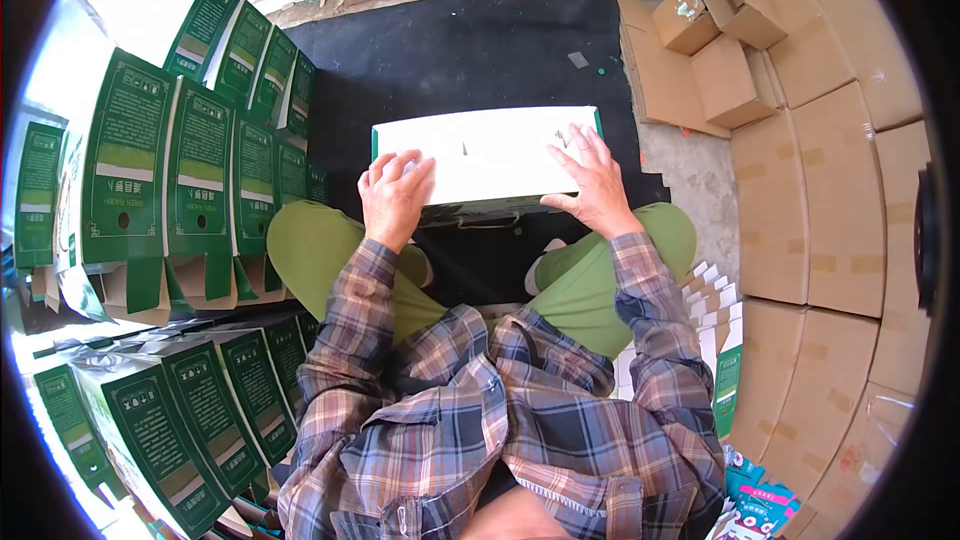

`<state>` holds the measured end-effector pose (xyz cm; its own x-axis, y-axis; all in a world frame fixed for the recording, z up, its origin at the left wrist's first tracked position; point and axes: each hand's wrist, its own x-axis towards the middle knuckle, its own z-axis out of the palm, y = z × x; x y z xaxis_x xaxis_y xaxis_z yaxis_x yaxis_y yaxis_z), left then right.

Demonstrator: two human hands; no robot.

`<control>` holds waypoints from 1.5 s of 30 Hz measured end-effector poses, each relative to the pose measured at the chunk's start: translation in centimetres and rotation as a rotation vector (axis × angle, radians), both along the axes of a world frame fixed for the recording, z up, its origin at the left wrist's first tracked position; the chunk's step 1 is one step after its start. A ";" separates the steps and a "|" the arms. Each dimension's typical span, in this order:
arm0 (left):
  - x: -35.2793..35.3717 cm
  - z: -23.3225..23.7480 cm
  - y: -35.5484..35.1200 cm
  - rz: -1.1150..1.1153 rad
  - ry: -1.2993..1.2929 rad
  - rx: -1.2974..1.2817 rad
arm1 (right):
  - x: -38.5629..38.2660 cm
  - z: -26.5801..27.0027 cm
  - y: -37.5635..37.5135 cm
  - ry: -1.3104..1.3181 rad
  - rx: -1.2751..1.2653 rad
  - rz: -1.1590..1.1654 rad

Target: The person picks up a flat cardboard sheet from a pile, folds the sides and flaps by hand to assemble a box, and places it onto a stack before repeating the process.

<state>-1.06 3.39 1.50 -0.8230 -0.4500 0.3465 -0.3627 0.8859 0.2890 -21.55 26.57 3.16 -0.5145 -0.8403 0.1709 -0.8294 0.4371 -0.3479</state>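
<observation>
We see one white-topped box [490, 145] before two knees [318, 252]; one right hand [597, 185] lies spread on it, one left hand [397, 200] bends there, whether gripping we cannot quite tell.

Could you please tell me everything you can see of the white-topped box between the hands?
The box is long and looks like cardboard, with a white upper face showing small dark marks and green edges at its left and right ends. It lies lengthwise across the view, over the black mat; its near side is shadowed and hard to make out. The left hand touches its near left part with curled fingers, while the right hand lies spread on its right part.
</observation>
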 end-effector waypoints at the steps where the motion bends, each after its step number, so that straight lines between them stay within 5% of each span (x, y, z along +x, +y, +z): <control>1: 0.1 0.3 0.1 -0.066 -0.036 -0.006 | -0.1 -0.1 -0.2 -0.004 0.001 0.000; 13: 0.0 0.7 -0.6 -0.154 -0.267 -0.029 | 0.5 -0.3 -0.2 0.047 0.125 0.054; 19: 0.1 1.0 0.1 -0.121 -0.199 -0.057 | 0.6 -0.4 0.1 0.007 0.080 0.027; 21: 0.5 1.2 0.4 -0.100 -0.171 -0.056 | 0.4 -0.7 0.3 0.022 -0.129 0.025; 25: 0.6 -1.6 -3.1 0.166 0.339 0.180 | -4.2 -3.4 0.5 -0.292 -0.602 -0.311; 27: 0.6 -2.8 -6.0 0.360 0.435 0.564 | -5.7 -2.9 0.6 -0.762 -0.669 -0.595; 29: 0.2 -2.6 -6.9 0.558 0.416 1.292 | -9.0 -8.3 1.1 -0.867 -0.582 -0.573; 30: 0.7 -6.8 -8.8 0.466 0.404 1.401 | -9.4 -9.8 1.3 -0.964 -0.491 -0.536; 31: 1.2 -8.8 -9.1 0.267 0.494 1.561 | -7.2 -5.7 0.9 -1.283 -0.263 -0.670; 33: 0.6 -6.6 -7.4 0.304 0.405 1.781 | -7.4 -7.4 1.0 -1.315 -0.109 -0.649; 37: 0.0 -4.0 -6.6 0.267 0.422 1.784 | -7.9 -5.8 1.2 -1.359 -0.185 -0.568; 39: -0.1 -3.7 -6.8 0.063 0.594 1.798 | -8.0 -5.8 1.3 -1.235 -0.517 -0.433; 41: 0.6 -2.7 -7.1 -0.126 0.689 1.537 | -8.5 -5.1 2.4 -1.394 -0.740 -0.403; 43: 1.1 -2.2 -7.7 -0.127 0.873 1.615 | -8.6 -3.7 2.8 -1.481 -0.981 -0.405; 45: 0.8 -2.6 -8.1 -0.170 0.910 1.664 | -8.6 -3.3 2.6 -1.346 -0.872 -0.466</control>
